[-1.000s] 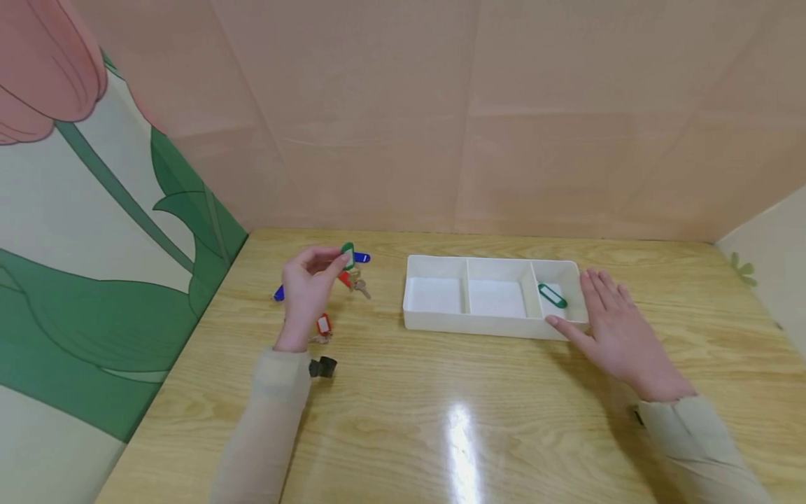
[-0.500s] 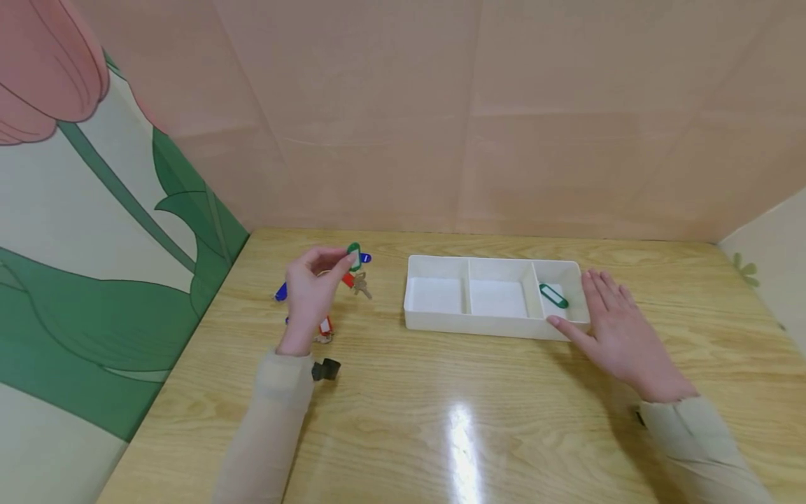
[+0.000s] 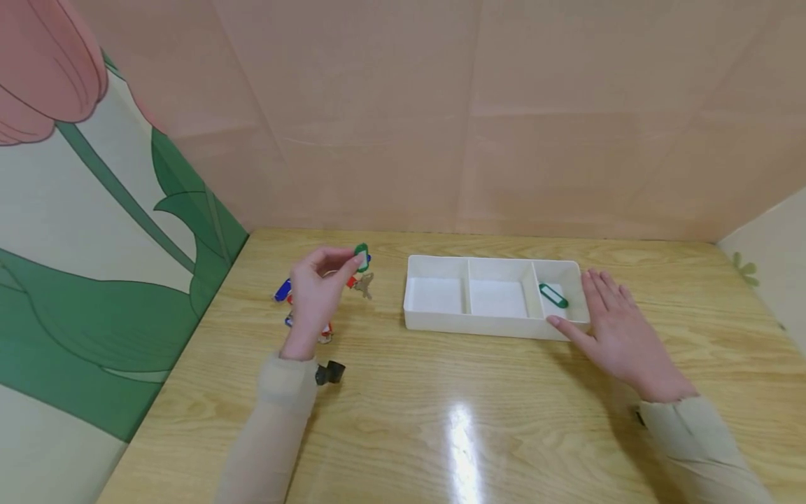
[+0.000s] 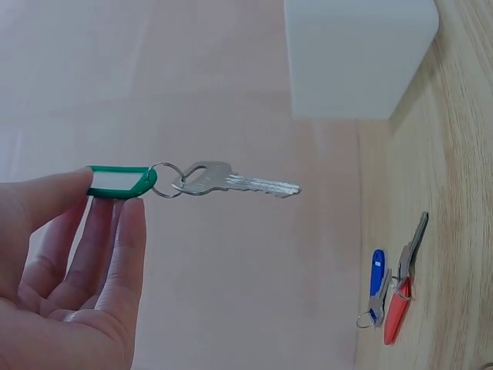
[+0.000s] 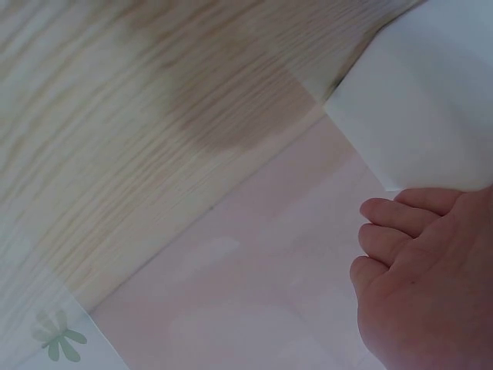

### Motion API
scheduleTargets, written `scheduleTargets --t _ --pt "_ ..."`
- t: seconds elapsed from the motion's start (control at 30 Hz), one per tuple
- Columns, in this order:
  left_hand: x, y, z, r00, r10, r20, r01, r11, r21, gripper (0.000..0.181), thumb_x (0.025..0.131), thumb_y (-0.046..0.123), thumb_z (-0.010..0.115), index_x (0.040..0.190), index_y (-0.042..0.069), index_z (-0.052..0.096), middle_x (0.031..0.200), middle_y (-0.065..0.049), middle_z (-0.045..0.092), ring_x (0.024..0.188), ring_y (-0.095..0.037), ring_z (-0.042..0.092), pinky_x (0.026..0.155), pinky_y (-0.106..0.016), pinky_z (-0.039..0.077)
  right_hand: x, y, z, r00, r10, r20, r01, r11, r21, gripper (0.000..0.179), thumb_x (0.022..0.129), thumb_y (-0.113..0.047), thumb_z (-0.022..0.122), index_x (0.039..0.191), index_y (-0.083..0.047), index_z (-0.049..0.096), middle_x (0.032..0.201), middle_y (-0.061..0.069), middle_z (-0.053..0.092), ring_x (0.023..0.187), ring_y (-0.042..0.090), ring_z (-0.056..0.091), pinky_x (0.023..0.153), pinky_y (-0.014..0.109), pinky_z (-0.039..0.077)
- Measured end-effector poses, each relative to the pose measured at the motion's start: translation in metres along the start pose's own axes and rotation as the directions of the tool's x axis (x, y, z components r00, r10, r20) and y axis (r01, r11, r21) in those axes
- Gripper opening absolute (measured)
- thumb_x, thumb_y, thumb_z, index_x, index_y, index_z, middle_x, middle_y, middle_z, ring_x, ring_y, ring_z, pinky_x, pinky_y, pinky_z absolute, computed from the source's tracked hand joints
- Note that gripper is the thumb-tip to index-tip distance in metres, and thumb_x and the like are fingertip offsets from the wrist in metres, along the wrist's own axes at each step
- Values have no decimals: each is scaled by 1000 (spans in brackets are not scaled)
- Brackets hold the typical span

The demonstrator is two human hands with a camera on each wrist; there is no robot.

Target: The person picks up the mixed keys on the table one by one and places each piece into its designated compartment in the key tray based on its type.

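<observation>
My left hand [image 3: 317, 294] pinches a green key tag [image 4: 122, 182] between thumb and fingertips, above the table left of the tray. In the left wrist view, a silver key [image 4: 212, 179] hangs from the tag's ring. A white tray [image 3: 472, 324] with three compartments stands at mid-table. Its right compartment holds another green key tag [image 3: 554, 295]; the other two are bare. My right hand [image 3: 620, 339] rests against the tray's right end, fingers extended along the side wall and thumb at the front edge.
Red and blue key tags with keys lie under and around the left hand, among them a blue tag [image 3: 283, 290] and, in the left wrist view, a red tag [image 4: 397, 312]. A pink-covered wall [image 3: 472, 140] rises behind the wooden table [image 3: 403, 420].
My left hand has drifted slightly right, carrying the green key tag toward the tray. The right hand and the tray have stayed in place.
</observation>
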State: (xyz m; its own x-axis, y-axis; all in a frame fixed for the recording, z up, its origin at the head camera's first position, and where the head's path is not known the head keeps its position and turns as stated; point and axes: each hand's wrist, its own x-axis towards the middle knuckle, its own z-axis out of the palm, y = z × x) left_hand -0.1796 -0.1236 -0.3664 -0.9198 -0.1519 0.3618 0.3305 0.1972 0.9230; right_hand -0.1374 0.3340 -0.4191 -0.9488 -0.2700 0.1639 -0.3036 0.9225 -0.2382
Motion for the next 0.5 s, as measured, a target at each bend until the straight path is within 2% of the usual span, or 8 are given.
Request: scheduleTargets --t 0.33,0.5 --pt "-5 7 5 1000 -8 10 9 1000 -10 18 88 20 83 99 6 77 97 -5 74 88 -20 69 71 -29 59 0 -1 -1 1000 -2 -5 2 1000 -4 100 100 -54 58 159 7 5 161 35 10 152 40 -4 121 53 -5" --pt "-7 9 7 1000 14 12 -14 1000 -4 17 89 19 83 98 6 77 96 -4 74 88 -20 69 73 -29 59 0 -1 0 1000 -5 -5 5 1000 2 100 100 -54 58 159 7 5 161 35 10 152 41 -3 121 54 -5"
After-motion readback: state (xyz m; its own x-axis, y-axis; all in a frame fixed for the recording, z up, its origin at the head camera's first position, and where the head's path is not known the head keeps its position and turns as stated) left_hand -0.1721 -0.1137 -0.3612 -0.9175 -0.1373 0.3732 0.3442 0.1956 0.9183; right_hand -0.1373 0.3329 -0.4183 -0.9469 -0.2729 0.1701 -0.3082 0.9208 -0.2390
